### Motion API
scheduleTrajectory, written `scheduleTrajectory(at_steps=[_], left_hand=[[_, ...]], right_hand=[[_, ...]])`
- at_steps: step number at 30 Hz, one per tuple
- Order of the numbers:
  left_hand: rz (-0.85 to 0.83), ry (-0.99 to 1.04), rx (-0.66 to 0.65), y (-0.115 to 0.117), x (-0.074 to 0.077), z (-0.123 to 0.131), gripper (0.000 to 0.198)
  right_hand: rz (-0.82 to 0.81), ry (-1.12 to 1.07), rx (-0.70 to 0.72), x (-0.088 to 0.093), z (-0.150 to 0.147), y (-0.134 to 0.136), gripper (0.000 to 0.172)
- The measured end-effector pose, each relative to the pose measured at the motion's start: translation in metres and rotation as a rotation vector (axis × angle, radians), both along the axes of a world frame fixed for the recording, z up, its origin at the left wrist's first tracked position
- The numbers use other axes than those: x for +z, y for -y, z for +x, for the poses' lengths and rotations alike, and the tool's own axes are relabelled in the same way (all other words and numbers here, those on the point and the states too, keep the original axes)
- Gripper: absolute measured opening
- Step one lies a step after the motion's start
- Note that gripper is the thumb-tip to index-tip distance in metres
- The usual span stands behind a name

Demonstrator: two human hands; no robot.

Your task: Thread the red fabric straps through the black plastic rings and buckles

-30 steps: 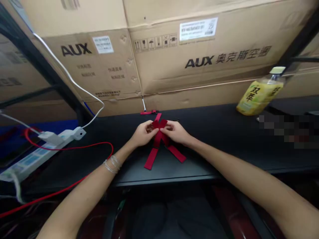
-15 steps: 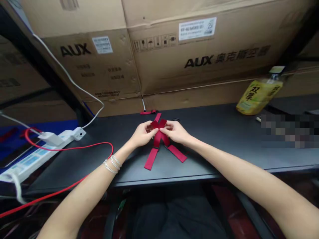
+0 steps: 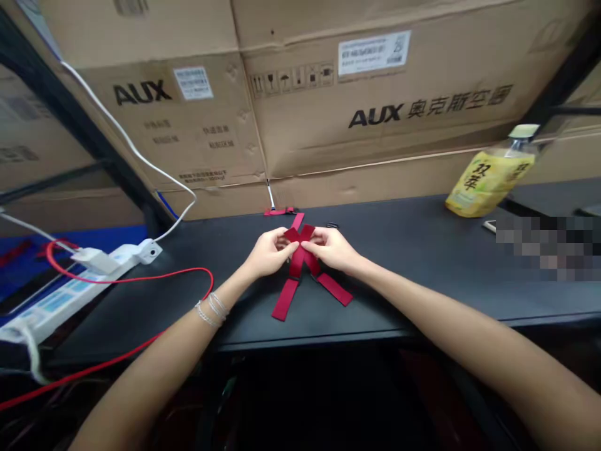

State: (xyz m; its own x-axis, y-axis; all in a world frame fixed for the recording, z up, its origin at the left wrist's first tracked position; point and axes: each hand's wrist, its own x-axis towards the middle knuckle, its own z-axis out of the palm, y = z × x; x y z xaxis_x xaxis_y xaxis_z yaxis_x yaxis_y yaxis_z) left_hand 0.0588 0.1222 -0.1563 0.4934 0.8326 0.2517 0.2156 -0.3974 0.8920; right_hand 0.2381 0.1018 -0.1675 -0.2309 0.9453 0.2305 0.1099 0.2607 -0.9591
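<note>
Between my hands, a dark red strap (image 3: 297,265) is crossed in an X, with two tails pointing toward the table's front edge. Dark buckles or sliders sit where the tails begin. My left hand (image 3: 271,252) pinches the crossing from the left, its thumb on top. From the other side my right hand (image 3: 334,249) pinches the same crossing, thumb tip close to the left one. The fingers under the strap are partly hidden. Just beyond my hands lies another red strap piece (image 3: 278,212) with a dark buckle, and a small black buckle (image 3: 332,225) is near my right hand.
A white power strip (image 3: 70,285) with a plug and a red cable (image 3: 164,274) lies at the left. Large cardboard boxes (image 3: 300,144) stand behind the black table (image 3: 399,269). At the right is a yellow-labelled bottle (image 3: 491,178), tilted in view, near a blurred-out patch.
</note>
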Motion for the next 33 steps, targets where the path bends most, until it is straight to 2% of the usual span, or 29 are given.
scheduleTrajectory(at_steps=[5, 15, 33], left_hand=[[-0.022, 0.017, -0.016, 0.0004, 0.001, -0.0001, 0.027], [-0.024, 0.014, -0.025, 0.0005, 0.0014, -0.0006, 0.024], [-0.069, 0.042, -0.031, 0.0001, 0.001, -0.0001, 0.028]], right_hand=[[0.044, 0.071, -0.06, -0.0024, 0.001, -0.0019, 0.016], [0.087, 0.09, -0.065, -0.0017, 0.0013, -0.0018, 0.019], [0.055, 0.063, -0.075, 0.0035, 0.0007, 0.0005, 0.02]])
